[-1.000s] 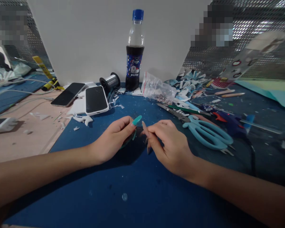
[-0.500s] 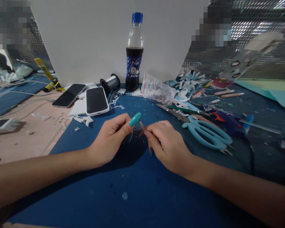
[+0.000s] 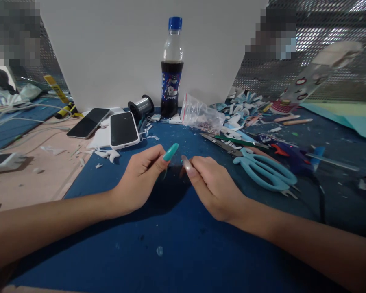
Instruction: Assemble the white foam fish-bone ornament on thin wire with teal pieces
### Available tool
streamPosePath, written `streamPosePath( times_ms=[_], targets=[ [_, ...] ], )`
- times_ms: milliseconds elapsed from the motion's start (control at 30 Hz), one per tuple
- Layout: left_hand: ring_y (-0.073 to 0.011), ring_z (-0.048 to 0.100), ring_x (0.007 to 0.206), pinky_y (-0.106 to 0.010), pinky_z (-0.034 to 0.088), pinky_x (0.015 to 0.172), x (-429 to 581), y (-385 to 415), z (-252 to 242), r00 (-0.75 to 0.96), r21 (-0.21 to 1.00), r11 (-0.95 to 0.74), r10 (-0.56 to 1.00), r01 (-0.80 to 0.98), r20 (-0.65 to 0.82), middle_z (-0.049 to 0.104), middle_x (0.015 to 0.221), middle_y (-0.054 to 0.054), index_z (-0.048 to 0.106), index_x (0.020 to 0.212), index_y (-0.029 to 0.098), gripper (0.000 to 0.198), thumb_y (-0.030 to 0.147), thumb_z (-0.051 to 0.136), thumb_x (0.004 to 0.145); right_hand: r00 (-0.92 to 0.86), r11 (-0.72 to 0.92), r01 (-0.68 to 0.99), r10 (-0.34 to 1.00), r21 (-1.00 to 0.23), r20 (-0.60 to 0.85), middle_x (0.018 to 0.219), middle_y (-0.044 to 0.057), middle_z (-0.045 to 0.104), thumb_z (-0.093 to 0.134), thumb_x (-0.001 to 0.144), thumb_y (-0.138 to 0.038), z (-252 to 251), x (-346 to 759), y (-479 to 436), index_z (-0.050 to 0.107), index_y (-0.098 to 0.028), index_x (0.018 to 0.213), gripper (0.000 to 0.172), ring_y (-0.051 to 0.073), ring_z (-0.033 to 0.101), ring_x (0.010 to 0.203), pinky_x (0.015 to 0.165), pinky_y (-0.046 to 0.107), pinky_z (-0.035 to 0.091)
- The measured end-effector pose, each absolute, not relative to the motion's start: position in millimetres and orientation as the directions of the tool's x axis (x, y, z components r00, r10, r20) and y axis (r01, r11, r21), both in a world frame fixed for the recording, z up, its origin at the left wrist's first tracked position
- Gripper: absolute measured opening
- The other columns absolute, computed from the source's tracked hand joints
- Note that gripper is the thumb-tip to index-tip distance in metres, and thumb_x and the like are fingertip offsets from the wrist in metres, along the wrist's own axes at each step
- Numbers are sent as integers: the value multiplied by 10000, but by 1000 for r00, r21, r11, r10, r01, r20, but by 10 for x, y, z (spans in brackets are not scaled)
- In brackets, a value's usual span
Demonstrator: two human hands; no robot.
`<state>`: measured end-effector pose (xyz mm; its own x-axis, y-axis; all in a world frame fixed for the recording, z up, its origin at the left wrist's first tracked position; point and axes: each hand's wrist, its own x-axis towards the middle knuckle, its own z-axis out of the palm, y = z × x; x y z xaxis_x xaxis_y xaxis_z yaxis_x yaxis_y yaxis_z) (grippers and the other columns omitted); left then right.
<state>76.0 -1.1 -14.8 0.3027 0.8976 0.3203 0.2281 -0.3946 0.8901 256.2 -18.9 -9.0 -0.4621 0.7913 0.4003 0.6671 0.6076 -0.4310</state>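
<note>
Both hands rest on the blue mat (image 3: 171, 244) near its middle, fingertips almost meeting. My left hand (image 3: 142, 179) is curled in a pinch, its long teal thumbnail pointing up and right. My right hand (image 3: 215, 185) is also pinched, its pale thumbnail facing the left hand. Whatever sits between the fingertips is too small and dark to make out. Light blue scissors (image 3: 266, 171) lie just right of my right hand.
A cola bottle (image 3: 171, 69) stands at the back against a white board. Two phones (image 3: 123, 128) and a wire spool (image 3: 141, 106) lie back left, a clear bag (image 3: 201, 114) and paper scraps back right. A blue glue gun (image 3: 293, 156) and a cutter (image 3: 222, 144) lie right.
Both hands shifted slightly away from me and the fingertips drew closer. My right thumb turned so its nail faces up. The dark piece seen between the fingers earlier is now hidden.
</note>
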Motion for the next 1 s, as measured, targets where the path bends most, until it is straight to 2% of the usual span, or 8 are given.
streamPosePath(
  times_ms=[233, 333, 433, 567, 800, 867, 933, 1000],
  targets=[
    [-65, 327, 517, -201, 301, 489, 779, -17, -142, 377, 840, -482, 847, 249, 374, 376, 574, 53, 436, 651, 171, 284, 282, 423, 913, -608, 732, 485, 676, -480, 417, 803, 78, 535, 130, 963, -422, -53, 2567, -223, 469, -167, 816, 449, 192, 450, 766, 712, 355, 374],
    [-73, 353, 550, -206, 323, 522, 791, -19, -122, 419, 839, -488, 832, 240, 365, 398, 604, 42, 422, 645, 170, 286, 270, 410, 913, -613, 742, 468, 664, -480, 429, 840, 75, 550, 182, 968, -411, -45, 2517, -258, 478, -178, 832, 400, 195, 451, 844, 779, 357, 381],
    [-74, 345, 546, -208, 318, 520, 797, -16, -113, 420, 845, -482, 833, 233, 360, 389, 597, 43, 400, 634, 173, 292, 263, 402, 912, -558, 694, 488, 714, -529, 422, 761, 49, 550, 300, 962, -369, -62, 2490, -270, 479, -186, 748, 334, 179, 458, 813, 738, 325, 395],
    [-74, 326, 532, -205, 305, 504, 806, -9, -109, 412, 857, -461, 844, 231, 343, 373, 585, 46, 395, 632, 174, 284, 248, 404, 906, -478, 645, 418, 755, -640, 448, 656, 11, 530, 361, 957, -281, -87, 2517, -242, 490, -188, 667, 330, 145, 481, 732, 671, 274, 399],
    [-70, 304, 471, -214, 285, 451, 768, 17, -129, 371, 896, -380, 885, 231, 280, 357, 570, 50, 397, 680, 187, 324, 383, 344, 932, -318, 457, 373, 880, -807, 352, 607, -6, 537, 398, 940, -323, -83, 2541, -198, 509, -178, 611, 376, 117, 520, 616, 606, 259, 407],
    [-77, 315, 487, -227, 290, 474, 732, 69, -135, 322, 821, -460, 876, 337, 359, 369, 587, 44, 399, 709, 188, 296, 366, 333, 937, -243, 398, 345, 913, -850, 328, 609, -8, 559, 414, 933, -336, -86, 2540, -184, 511, -180, 612, 370, 116, 538, 605, 617, 265, 418],
    [-87, 334, 530, -240, 295, 516, 696, 148, -134, 300, 661, -547, 836, 514, 459, 381, 611, 37, 390, 721, 188, 225, 293, 385, 920, -175, 338, 327, 939, -883, 295, 595, -8, 571, 421, 928, -348, -89, 2543, -166, 513, -182, 610, 370, 115, 539, 572, 599, 266, 420],
    [-101, 354, 580, -253, 296, 551, 667, 239, -131, 347, 491, -580, 801, 650, 488, 394, 646, 25, 369, 718, 189, 180, 206, 416, 891, -135, 286, 303, 957, -909, 256, 580, -6, 578, 423, 926, -355, -93, 2548, -147, 509, -186, 607, 371, 115, 536, 545, 569, 263, 420]
  ],
)
